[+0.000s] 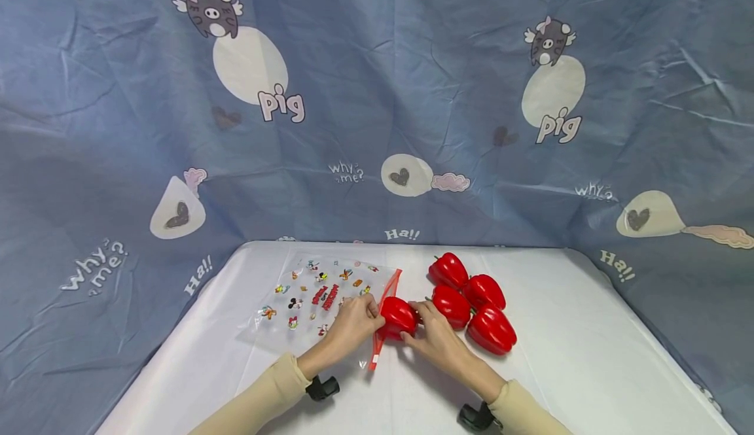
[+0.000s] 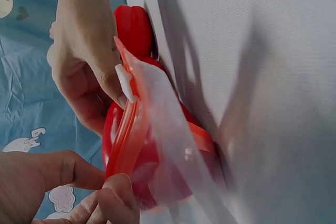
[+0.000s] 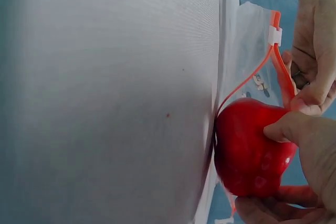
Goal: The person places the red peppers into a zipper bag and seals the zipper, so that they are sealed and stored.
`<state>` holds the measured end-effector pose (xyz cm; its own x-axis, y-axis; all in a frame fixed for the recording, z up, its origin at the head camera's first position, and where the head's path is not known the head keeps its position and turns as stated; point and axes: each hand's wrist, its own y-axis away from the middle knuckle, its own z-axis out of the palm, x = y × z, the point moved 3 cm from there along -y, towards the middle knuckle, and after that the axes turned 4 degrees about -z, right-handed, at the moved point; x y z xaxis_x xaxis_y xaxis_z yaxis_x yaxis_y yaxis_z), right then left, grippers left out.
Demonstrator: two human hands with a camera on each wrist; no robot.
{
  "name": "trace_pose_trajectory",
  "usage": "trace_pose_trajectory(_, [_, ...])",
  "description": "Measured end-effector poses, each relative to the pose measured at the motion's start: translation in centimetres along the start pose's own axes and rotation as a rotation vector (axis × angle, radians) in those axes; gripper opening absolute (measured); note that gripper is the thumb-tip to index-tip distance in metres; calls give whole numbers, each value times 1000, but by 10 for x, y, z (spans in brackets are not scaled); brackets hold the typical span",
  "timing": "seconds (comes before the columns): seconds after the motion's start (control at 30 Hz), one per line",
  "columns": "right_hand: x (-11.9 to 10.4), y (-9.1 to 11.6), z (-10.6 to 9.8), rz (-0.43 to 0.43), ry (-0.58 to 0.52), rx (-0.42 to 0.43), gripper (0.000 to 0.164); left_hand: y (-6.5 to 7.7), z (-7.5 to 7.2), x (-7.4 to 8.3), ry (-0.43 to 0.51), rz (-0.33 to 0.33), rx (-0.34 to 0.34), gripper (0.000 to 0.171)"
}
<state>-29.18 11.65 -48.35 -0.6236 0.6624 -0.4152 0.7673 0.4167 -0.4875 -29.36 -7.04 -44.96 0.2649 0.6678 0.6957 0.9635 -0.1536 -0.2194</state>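
Observation:
A clear zip bag (image 1: pixel 306 304) printed with cartoon figures lies flat on the white table, its red zip edge facing right. My left hand (image 1: pixel 355 320) pinches the upper lip of that edge between thumb and fingers; the white slider (image 3: pixel 274 35) sits near one end. A red bell pepper (image 1: pixel 398 317) is partly inside the bag's mouth. My right hand (image 1: pixel 432 333) grips this pepper from the right, thumb on one side and fingers on the other. In the left wrist view, the pepper (image 2: pixel 147 166) shows through the clear plastic.
Several more red bell peppers (image 1: pixel 491 329) lie in a cluster just right of my right hand. The white table (image 1: pixel 565 356) is bounded at the back and sides by a blue printed cloth (image 1: pixel 377 121). A black wrist camera (image 1: pixel 323 388) is strapped under the left wrist.

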Motion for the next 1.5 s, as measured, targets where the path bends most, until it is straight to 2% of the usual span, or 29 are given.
trace_pose_trajectory(0.13, [-1, -2, 4, -7, -40, 3, 58, 1, 0, 1, 5, 4, -1, 10])
trace_pose_trajectory(0.43, [-2, -5, 11, 23, -120, -48, 58, 2, 1, 3, 18, 8, -21, 10])
trace_pose_trajectory(0.63, [-2, -9, 12, 28, -168, -46, 57, 1, -1, 4, -3, 14, -7, 11])
trace_pose_trajectory(1.17, [-4, -14, 21, 26, -275, -77, 56, 3, 0, 4, 11, 17, -21, 10])
trace_pose_trajectory(1.5, [-5, -19, 25, 39, -259, -98, 56, 3, -1, 6, 4, 23, -8, 10])
